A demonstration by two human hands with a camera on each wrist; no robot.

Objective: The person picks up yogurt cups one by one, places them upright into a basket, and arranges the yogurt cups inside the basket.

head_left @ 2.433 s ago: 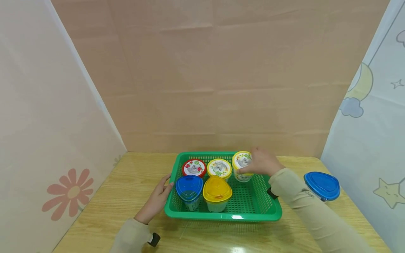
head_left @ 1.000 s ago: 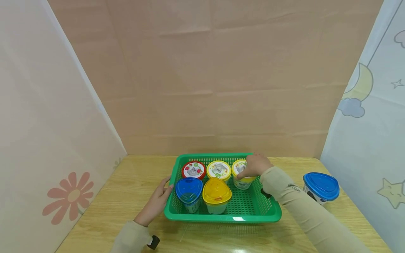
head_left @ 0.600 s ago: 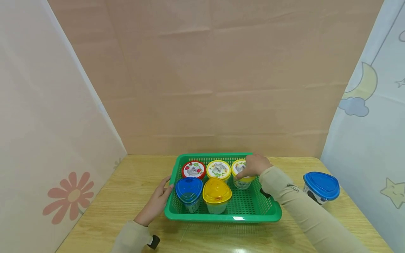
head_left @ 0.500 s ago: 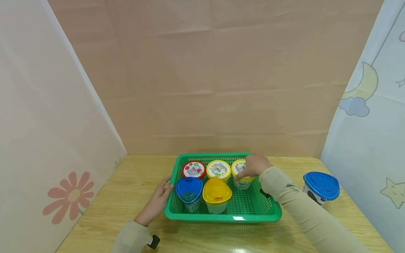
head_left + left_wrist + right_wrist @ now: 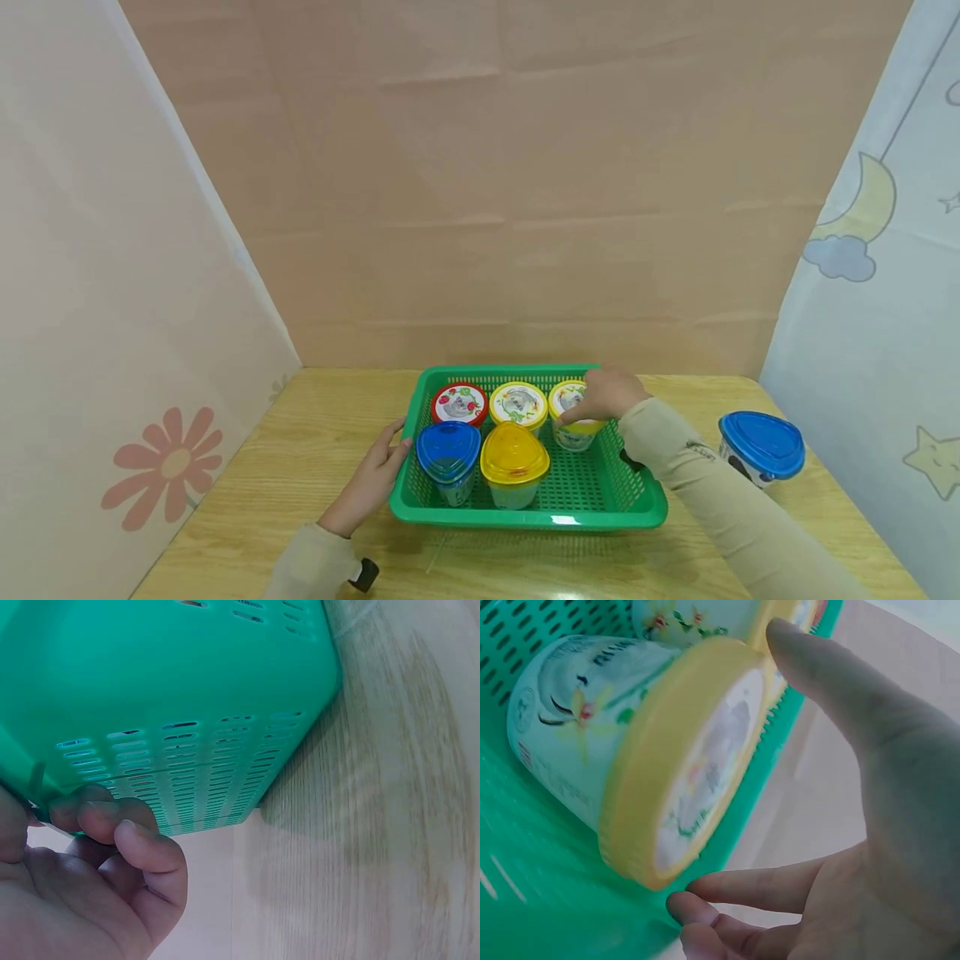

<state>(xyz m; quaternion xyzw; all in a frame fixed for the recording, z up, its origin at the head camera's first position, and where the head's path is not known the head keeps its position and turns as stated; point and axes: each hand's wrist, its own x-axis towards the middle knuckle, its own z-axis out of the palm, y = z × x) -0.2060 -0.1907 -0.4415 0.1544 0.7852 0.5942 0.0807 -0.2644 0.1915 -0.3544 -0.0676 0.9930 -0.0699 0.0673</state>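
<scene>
A green plastic basket (image 5: 525, 518) stands on the wooden table. My left hand (image 5: 371, 479) grips its left rim, the fingers curled at the edge in the left wrist view. Inside at the back right is a round printed tub (image 5: 573, 438) with a yellow lid. My right hand (image 5: 611, 393) is spread around that lid (image 5: 705, 772), thumb on one side and fingers on the other; the fingertips seem just off its edge. Beside it sit another yellow-lidded tub (image 5: 518, 403) and a red-lidded one (image 5: 459, 403). In front stand a blue-lidded tub (image 5: 448, 454) and one with a clear yellow triangular lid (image 5: 514, 454).
Outside the basket, on the right of the table (image 5: 300, 450), is another blue-lidded tub (image 5: 761, 446) with black-and-white sides, partly behind my right sleeve. A brown-papered wall (image 5: 480, 208) rises at the back, with printed sheets on both sides.
My right hand has lowered the yellow-lidded tub into the back right of the basket. Over the last second both hands have stayed nearly still.
</scene>
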